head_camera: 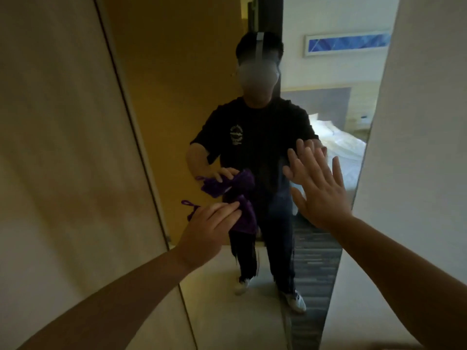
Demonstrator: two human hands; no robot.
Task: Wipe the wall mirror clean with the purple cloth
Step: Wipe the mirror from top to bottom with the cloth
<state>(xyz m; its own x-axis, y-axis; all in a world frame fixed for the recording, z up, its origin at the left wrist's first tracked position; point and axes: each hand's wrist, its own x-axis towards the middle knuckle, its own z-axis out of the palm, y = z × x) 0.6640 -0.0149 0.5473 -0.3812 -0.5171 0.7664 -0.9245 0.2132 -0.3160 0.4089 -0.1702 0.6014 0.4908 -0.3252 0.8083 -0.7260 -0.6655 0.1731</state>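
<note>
A tall wall mirror [177,109] fills the middle of the head view, set between two pale wall panels. My left hand [209,228] presses the bunched purple cloth [245,215] against the lower middle of the glass; a loop of the cloth sticks out to the left. The cloth's reflection shows just above it. My right hand [321,190] is spread flat with fingers apart, palm on or very near the glass at the right, meeting its own reflection. It holds nothing.
The mirror reflects a person in a dark shirt, a yellow-brown door, a bed with white sheets and striped carpet. A pale wall panel [63,147] borders the mirror on the left, another pale wall panel [417,147] on the right.
</note>
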